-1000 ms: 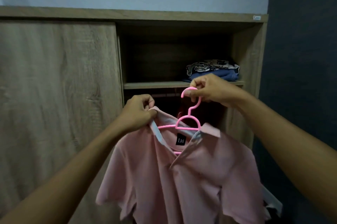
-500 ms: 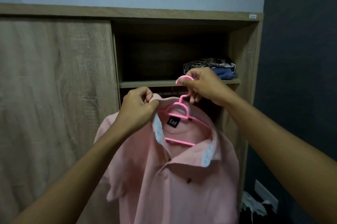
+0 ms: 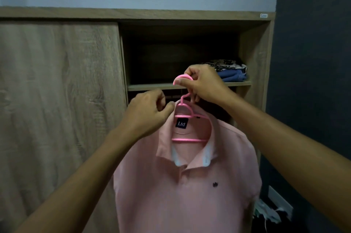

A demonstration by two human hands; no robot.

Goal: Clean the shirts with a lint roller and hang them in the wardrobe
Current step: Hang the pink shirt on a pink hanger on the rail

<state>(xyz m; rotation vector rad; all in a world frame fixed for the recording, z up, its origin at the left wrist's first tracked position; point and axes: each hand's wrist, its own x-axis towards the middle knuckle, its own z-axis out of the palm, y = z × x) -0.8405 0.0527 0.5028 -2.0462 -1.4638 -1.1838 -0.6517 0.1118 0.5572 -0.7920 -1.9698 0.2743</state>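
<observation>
A pink polo shirt (image 3: 182, 191) hangs on a pink plastic hanger (image 3: 187, 140), facing me in front of the open wardrobe (image 3: 254, 58). My right hand (image 3: 204, 85) grips the hanger's hook just in front of the shelf edge. My left hand (image 3: 147, 113) pinches the back of the shirt's collar at its left side, next to the hanger's neck. The shirt shows a dark label inside the collar and a small dark logo on the chest. The wardrobe's rail lies in the dark gap under the shelf, mostly hidden by my hands.
A wooden sliding door (image 3: 58, 109) covers the wardrobe's left half. Folded clothes (image 3: 230, 70) lie on the shelf (image 3: 152, 87) at the right. A dark wall (image 3: 313, 80) stands close on the right, with a wall socket (image 3: 280, 201) and cables low down.
The shirt has turned to face me squarely and settled straight on the hanger. Both hands have risen with it toward the shelf, still holding the hook and the collar.
</observation>
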